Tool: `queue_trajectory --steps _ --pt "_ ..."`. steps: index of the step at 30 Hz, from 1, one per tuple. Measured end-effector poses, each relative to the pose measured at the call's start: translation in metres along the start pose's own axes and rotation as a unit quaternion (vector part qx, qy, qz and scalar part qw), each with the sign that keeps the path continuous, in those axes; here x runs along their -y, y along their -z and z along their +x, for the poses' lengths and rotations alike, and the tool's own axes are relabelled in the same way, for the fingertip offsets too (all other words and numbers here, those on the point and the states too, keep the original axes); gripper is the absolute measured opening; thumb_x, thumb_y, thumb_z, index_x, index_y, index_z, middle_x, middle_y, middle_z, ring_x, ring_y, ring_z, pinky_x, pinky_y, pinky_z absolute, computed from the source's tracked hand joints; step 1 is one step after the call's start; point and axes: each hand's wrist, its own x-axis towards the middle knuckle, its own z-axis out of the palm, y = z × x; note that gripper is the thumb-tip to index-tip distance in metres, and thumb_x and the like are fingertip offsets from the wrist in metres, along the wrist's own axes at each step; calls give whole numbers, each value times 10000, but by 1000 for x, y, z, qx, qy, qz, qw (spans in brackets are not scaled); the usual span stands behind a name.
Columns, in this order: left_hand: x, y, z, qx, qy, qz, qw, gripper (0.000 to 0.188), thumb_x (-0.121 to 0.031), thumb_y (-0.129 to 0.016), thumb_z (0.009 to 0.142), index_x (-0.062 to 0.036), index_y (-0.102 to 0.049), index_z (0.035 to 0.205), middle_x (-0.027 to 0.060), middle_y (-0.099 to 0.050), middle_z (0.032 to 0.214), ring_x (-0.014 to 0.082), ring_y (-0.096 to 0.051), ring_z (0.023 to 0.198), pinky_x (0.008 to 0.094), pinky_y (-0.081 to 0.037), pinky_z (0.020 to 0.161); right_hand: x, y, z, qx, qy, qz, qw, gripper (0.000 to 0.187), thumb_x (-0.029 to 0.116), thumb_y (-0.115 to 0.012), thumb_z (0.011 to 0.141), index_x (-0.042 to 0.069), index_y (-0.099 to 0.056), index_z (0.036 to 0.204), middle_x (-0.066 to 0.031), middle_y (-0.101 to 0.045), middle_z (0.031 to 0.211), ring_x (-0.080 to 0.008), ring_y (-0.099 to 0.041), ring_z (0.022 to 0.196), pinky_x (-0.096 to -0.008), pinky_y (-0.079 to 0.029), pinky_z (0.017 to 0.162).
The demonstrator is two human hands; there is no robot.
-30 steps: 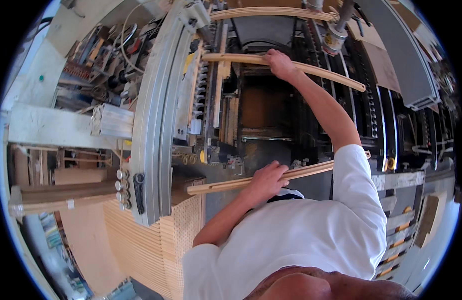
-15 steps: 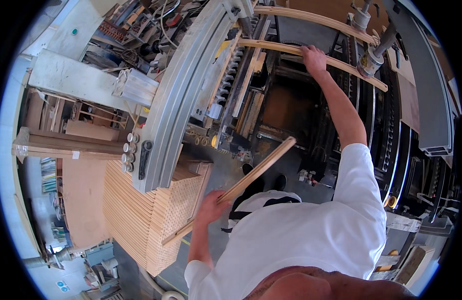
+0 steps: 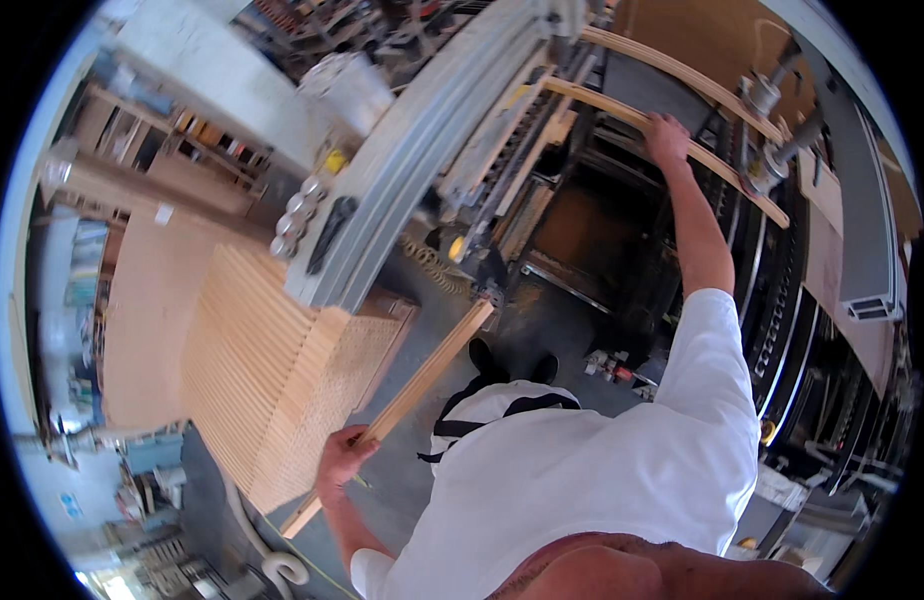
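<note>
A: What is the floor point(image 3: 407, 490) like?
B: It's grey. A fat white hose point(image 3: 250, 532) curls on it, low on the left.
A: And the wall?
B: The wall point(image 3: 57, 470) on the lower left is pale, with a small blue sign point(image 3: 71, 506).
A: Any shelves?
B: Yes, a wooden shelf point(image 3: 132, 110), up on the left.
A: Where's it brightest?
B: The bright patch point(image 3: 107, 582) down in the left corner. I can't tell if it's a window.

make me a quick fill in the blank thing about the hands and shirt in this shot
The left hand grips a strip made of ____.
The right hand, on another strip, is higher in the picture than the ____ hand.
The shirt is ____.

Missing words: wood; left; white.
</note>
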Motion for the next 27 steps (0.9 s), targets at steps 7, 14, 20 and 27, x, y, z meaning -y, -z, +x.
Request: queue_trajectory --steps 7,14,20,27 --pt "119 111 -61 -98 27 -31 994 337 -184 -780 807 -12 -688 1082 -9 -657 856 78 -573 802 268 -489 755 17 -1 -19 -144 12 172 974 385 300 -591 914 70 -631 1221 -191 -641 1189 -360 -602 1112 -443 -475 945" --pt "218 228 -84 -300 -48 -248 920 322 -255 -677 903 2 -670 1097 14 -640 789 96 -582 715 261 -472 691 154 34 -141 -86 -15 418 904 323 221 -634 939 -17 -654 1156 -137 -693 1045 -215 -679 911 -318 -530 831" --pt "375 375 -3 -535 21 -167 828 378 -274 -677 865 31 -691 1089 66 -696 822 162 -643 749 303 -506 684 270 26 -257 52 1 584 810 197 90 -623 931 -2 -657 1102 -57 -671 959 -144 -635 832 -276 -515 743" --pt "431 455 96 -552 119 -87 821 480 -319 -694 751 44 -695 1065 186 -712 845 283 -702 774 370 -542 688 347 68 -393 161 29 474 865 169 46 -614 901 -31 -675 1039 -50 -667 829 -104 -602 730 -250 -488 685"
